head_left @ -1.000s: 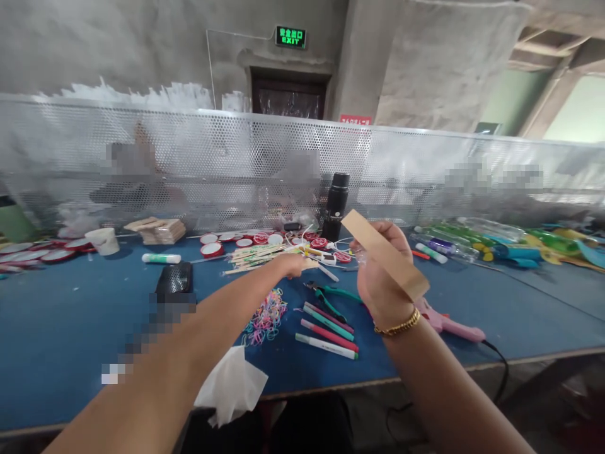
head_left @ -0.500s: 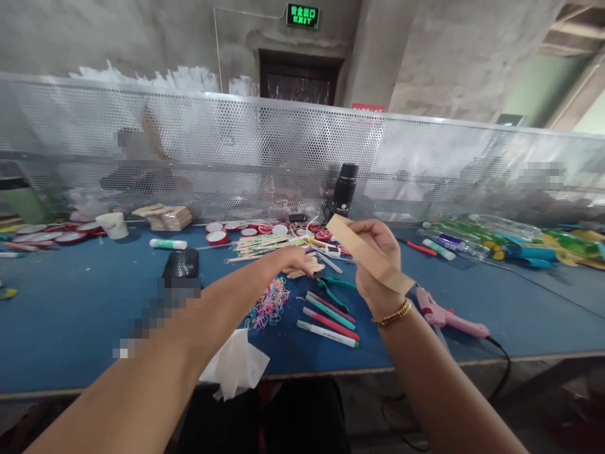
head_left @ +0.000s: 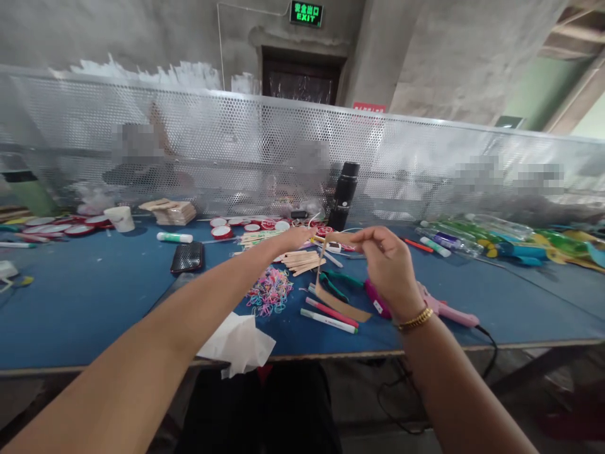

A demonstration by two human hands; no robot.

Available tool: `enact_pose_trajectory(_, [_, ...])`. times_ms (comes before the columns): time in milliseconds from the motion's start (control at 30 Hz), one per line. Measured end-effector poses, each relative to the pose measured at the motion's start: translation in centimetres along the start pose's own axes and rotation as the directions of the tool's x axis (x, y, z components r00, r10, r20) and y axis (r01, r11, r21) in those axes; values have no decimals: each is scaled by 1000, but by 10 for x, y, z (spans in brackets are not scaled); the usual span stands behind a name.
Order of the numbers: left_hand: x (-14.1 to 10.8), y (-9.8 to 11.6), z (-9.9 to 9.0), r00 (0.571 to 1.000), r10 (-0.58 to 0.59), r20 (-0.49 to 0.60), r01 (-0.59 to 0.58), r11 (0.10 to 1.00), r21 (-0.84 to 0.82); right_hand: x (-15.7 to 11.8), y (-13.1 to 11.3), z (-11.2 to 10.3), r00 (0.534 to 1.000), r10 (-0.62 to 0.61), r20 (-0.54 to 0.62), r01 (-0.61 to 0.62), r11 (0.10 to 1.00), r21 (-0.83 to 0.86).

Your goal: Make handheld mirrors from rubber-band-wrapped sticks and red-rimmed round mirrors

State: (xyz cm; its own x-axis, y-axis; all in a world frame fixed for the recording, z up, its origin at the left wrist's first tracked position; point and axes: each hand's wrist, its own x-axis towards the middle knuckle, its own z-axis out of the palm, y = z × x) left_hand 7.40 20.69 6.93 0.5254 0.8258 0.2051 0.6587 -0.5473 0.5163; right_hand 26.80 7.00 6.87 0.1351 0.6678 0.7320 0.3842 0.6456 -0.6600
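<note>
My right hand (head_left: 385,252) pinches one end of a folded light-brown strip of card (head_left: 347,309). The strip bends down and lies over several marker pens (head_left: 331,321). Stretched to the far middle, my left hand (head_left: 299,237) is above the wooden craft sticks (head_left: 300,260), close to a small yellow item; its fingertips are too small and blurred to read. Pliers with green handles (head_left: 347,277) lie behind the strip. Under my right wrist sits a purple object (head_left: 377,299), partly hidden, beside a pink glue gun (head_left: 451,312).
Coloured rubber bands (head_left: 271,290) lie in a heap near a white tissue (head_left: 241,343). A black bottle (head_left: 344,195) stands against the perforated metal screen (head_left: 283,139). Red-rimmed lids (head_left: 222,232) line the back; plastic bottles (head_left: 454,236) lie at the right.
My right hand has turned and moved slightly right; the strip now hangs folded instead of slanting up flat. My left hand has moved up off the craft sticks, which show more fully.
</note>
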Motion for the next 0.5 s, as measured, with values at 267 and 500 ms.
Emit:
enact_pose_trajectory(267, [-140,75,7,995,32,97,52,664,-746,-34,-26,3,965,-261,29,263,961,-88])
enact_pose_trajectory(500, [-174,66,37,832,-466,-300,-146,338,-930,-75,-33,49,985,32,-170,-18,996,83])
